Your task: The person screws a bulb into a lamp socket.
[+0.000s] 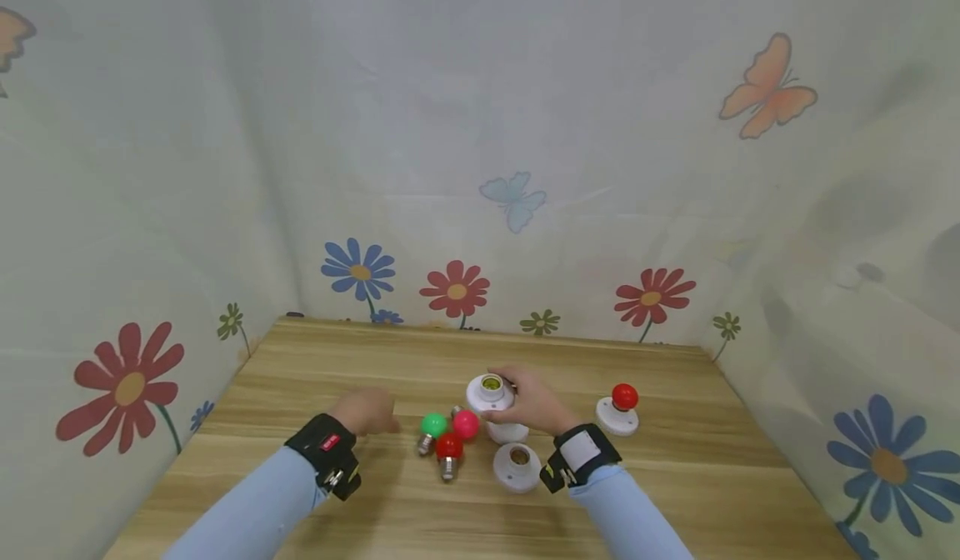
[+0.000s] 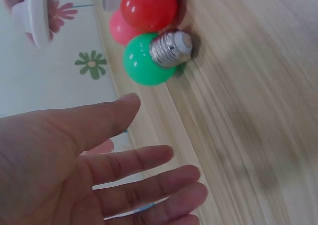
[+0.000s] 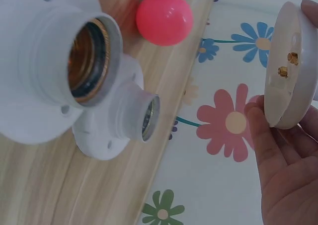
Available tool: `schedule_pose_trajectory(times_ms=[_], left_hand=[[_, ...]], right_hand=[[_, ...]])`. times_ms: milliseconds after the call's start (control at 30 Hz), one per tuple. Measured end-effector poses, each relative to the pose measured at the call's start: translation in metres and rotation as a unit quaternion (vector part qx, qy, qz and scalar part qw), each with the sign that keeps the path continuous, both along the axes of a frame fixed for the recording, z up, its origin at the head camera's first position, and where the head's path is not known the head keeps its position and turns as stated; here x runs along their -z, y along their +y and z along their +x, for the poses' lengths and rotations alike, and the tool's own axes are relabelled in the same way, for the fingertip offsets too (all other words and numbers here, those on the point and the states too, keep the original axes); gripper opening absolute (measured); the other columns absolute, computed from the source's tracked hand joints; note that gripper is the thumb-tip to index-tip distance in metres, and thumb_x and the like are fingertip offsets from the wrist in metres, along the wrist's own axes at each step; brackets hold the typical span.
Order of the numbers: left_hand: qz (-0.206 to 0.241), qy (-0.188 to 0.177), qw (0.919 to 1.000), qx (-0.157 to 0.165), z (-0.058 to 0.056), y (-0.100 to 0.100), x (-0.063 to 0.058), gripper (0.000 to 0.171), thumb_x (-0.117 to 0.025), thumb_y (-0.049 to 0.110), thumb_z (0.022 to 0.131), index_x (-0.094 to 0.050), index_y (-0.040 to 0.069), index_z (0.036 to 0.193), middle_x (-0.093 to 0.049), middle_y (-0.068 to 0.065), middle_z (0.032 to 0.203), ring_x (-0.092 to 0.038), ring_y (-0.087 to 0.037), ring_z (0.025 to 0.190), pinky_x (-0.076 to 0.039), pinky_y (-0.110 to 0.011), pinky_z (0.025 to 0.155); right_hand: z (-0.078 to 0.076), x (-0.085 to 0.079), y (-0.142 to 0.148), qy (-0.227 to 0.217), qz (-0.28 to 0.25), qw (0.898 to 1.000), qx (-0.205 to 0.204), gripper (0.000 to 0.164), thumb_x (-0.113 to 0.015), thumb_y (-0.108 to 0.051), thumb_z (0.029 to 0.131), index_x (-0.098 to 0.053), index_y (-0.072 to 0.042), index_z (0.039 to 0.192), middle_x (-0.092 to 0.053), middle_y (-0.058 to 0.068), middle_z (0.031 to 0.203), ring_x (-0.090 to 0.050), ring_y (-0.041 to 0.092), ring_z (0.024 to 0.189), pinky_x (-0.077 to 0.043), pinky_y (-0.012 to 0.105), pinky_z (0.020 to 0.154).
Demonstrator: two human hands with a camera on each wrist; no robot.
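My right hand (image 1: pixel 534 402) grips a white lamp holder (image 1: pixel 478 395) by its round base, lifted above the table with its socket facing up. In the right wrist view, brass screws show on the underside of that lamp holder (image 3: pixel 279 93). Two more white lamp holders stand below this hand, a nearer one (image 1: pixel 517 480) and one partly hidden behind it (image 1: pixel 508 434). My left hand (image 2: pixel 94 160) holds nothing, its fingers loosely extended. It hovers left of a green bulb (image 1: pixel 433 424), a pink bulb (image 1: pixel 466 424) and a red bulb (image 1: pixel 449 444), which lie clustered together.
At the right of the wooden table (image 1: pixel 675 493), another red bulb (image 1: pixel 624 396) sits in a white lamp holder (image 1: pixel 617 421). A pale cloth backdrop (image 1: pixel 420 127) printed with flowers and butterflies borders the table at the back and sides.
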State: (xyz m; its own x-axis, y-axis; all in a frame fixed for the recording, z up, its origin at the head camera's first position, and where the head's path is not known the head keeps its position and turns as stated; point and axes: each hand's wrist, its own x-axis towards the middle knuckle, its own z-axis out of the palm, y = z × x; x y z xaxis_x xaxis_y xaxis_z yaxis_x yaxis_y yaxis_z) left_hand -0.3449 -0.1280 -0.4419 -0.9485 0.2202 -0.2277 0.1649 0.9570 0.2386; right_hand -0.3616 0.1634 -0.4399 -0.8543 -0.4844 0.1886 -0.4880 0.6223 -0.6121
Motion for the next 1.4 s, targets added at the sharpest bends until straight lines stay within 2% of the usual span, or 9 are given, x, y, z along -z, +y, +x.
schedule_pose_trajectory(times_ms=[333,567,800,900,1000,1133,1200,1267,1400], left_hand=[[0.097,0.097,0.9898,-0.039,-0.014,0.048,0.014,0.038,-0.072,0.032,0.087,-0.064,0.002,0.109,-0.068,-0.01,0.098,-0.06,-0.02,0.078,-0.054,-0.038,0.073],[0.118,0.077,0.9891,-0.04,-0.014,0.059,0.039,0.038,-0.075,0.03,0.084,-0.066,-0.001,0.104,-0.069,-0.011,0.095,-0.062,-0.023,0.079,-0.053,-0.041,0.073],[0.172,0.097,0.9799,-0.029,-0.017,0.056,0.037,0.026,-0.073,0.02,0.085,-0.064,-0.001,0.098,-0.062,-0.005,0.083,-0.054,-0.016,0.071,-0.049,-0.03,0.064],[0.21,0.144,0.966,-0.044,-0.017,0.06,0.013,0.032,-0.072,0.02,0.088,-0.063,0.0,0.111,-0.065,-0.008,0.094,-0.058,-0.017,0.079,-0.053,-0.032,0.072],[0.287,0.201,0.9359,-0.04,-0.012,0.071,-0.021,0.039,-0.071,0.022,0.088,-0.06,0.004,0.121,-0.064,-0.009,0.108,-0.061,-0.021,0.091,-0.055,-0.038,0.082],[0.368,0.289,0.8828,0.038,-0.001,0.09,-0.049,0.044,-0.072,0.021,0.087,-0.057,0.007,0.127,-0.06,-0.009,0.115,-0.061,-0.023,0.102,-0.054,-0.037,0.089],[0.371,0.318,0.8682,0.085,0.005,0.097,-0.053,0.047,-0.073,0.018,0.086,-0.056,0.007,0.128,-0.059,-0.009,0.117,-0.061,-0.023,0.106,-0.053,-0.035,0.091],[0.352,0.335,0.8652,0.123,0.008,0.103,-0.05,0.048,-0.073,0.018,0.085,-0.055,0.008,0.128,-0.06,-0.007,0.119,-0.06,-0.022,0.11,-0.052,-0.033,0.094],[0.302,0.333,0.8796,0.155,0.011,0.108,-0.035,0.047,-0.074,0.017,0.085,-0.056,0.011,0.127,-0.06,-0.004,0.121,-0.06,-0.018,0.113,-0.051,-0.032,0.095]], right_hand=[[-0.002,0.008,0.002,0.003,-0.017,1.0,-0.006,0.072,-0.082,-0.032,0.075,-0.053,-0.005,0.136,-0.058,0.013,0.13,-0.057,0.026,0.114,-0.051,0.044,0.094],[0.0,0.011,-0.001,-0.001,-0.02,1.0,-0.016,0.074,-0.082,-0.034,0.075,-0.052,-0.005,0.137,-0.056,0.015,0.133,-0.056,0.028,0.114,-0.051,0.044,0.093],[-0.003,0.017,0.001,0.02,-0.013,0.999,-0.028,0.076,-0.082,-0.033,0.075,-0.052,-0.001,0.136,-0.057,0.013,0.131,-0.056,0.031,0.116,-0.05,0.045,0.095],[-0.004,0.018,0.002,0.016,-0.016,0.999,-0.031,0.075,-0.081,-0.034,0.076,-0.051,-0.002,0.137,-0.056,0.012,0.131,-0.056,0.028,0.115,-0.05,0.044,0.095],[-0.003,0.018,0.003,0.011,-0.025,0.999,-0.03,0.074,-0.081,-0.034,0.076,-0.052,-0.004,0.137,-0.056,0.012,0.131,-0.057,0.027,0.114,-0.051,0.044,0.095],[-0.002,0.017,0.003,0.014,-0.036,0.999,-0.027,0.073,-0.081,-0.033,0.076,-0.052,-0.004,0.136,-0.057,0.013,0.13,-0.057,0.026,0.113,-0.051,0.043,0.093],[-0.001,0.016,0.002,0.016,-0.04,0.999,-0.026,0.072,-0.081,-0.034,0.076,-0.052,-0.005,0.136,-0.058,0.011,0.13,-0.056,0.023,0.112,-0.051,0.042,0.092],[0.0,0.015,0.002,0.012,-0.049,0.998,-0.026,0.07,-0.082,-0.033,0.076,-0.053,-0.008,0.135,-0.058,0.008,0.129,-0.056,0.021,0.111,-0.052,0.042,0.093],[0.003,0.013,0.001,-0.007,-0.078,0.996,-0.031,0.066,-0.082,-0.03,0.076,-0.053,-0.015,0.134,-0.058,0.002,0.128,-0.056,0.019,0.111,-0.051,0.043,0.096]])
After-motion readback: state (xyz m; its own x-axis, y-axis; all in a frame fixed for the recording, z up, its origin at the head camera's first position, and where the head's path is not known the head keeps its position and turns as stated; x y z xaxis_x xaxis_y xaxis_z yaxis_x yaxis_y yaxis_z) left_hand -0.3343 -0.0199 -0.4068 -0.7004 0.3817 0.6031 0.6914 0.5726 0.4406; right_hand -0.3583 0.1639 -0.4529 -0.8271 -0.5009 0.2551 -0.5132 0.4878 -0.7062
